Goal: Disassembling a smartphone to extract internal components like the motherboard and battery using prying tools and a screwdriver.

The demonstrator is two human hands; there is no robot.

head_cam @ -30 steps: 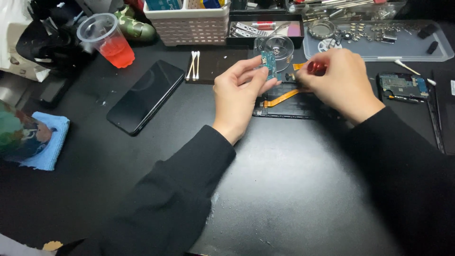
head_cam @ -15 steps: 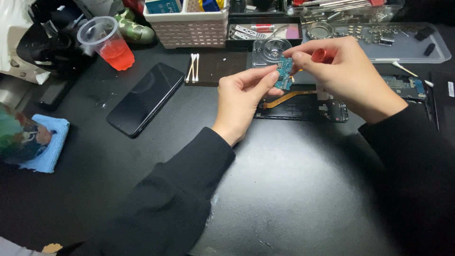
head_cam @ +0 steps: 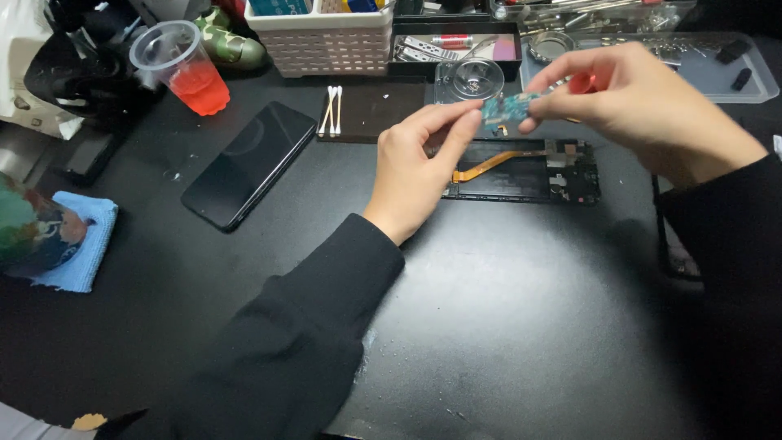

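Note:
My left hand and my right hand pinch a small teal circuit board between their fingertips, lifted above an opened phone frame with an orange flex cable lying across it. A red-handled tool shows inside my right hand's palm. Both arms wear black sleeves.
A black phone lies at left. A clear cup of red drink, two cotton swabs, a white basket, a small clear round dish, a clear parts tray and a blue cloth surround the black mat.
Both hands have risen from the phone frame, carrying the small teal board up and to the right, and the board has turned more level.

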